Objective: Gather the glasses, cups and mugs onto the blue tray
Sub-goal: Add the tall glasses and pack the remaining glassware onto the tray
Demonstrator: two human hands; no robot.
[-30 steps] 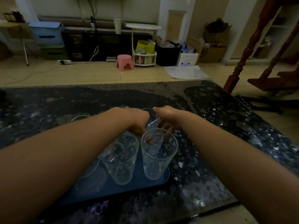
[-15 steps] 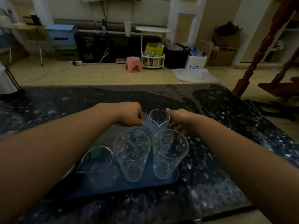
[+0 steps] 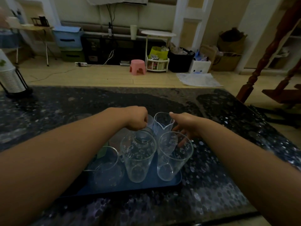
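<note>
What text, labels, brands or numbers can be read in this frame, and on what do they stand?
None can be read.
The two tall glasses on the blue tray carry small printed cartoon figures, no letters.
The yellow-green bag and packets on the white floor rack show print too small and blurred to read.

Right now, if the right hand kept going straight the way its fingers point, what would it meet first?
Probably the spouted glass beaker: the right hand reaches forward and leftward beside it, thumb near its rim. Depth is unclear, so contact may already exist.
</note>
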